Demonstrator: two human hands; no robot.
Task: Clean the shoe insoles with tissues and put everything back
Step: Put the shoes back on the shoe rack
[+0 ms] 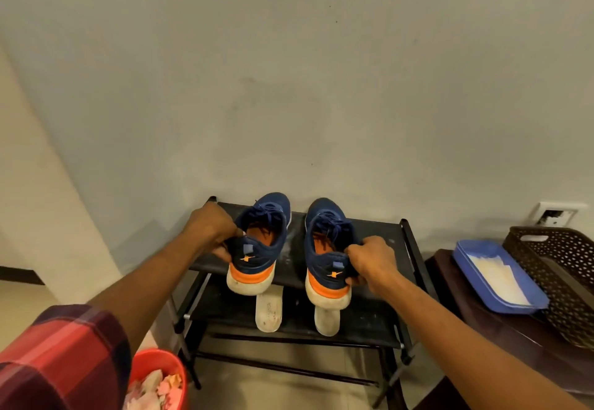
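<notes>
Two navy shoes with orange and white heels stand on the top shelf of a black rack (379,232), toes toward the wall. My left hand (213,228) grips the heel collar of the left shoe (262,249). The right shoe (328,261) has my right hand (369,258) closed on its heel collar. Orange lining shows inside both shoes. On the lower shelf, two white shoe soles (269,308) (327,321) stick out under the shoes. White tissues (495,276) lie in a blue tray (475,284) to the right.
The blue tray rests on a dark brown stool (466,313) beside a dark perforated basket (559,271). A red bin (151,363) with crumpled scraps stands at the lower left. A plain wall rises behind the rack, with a socket plate (557,215) at the right.
</notes>
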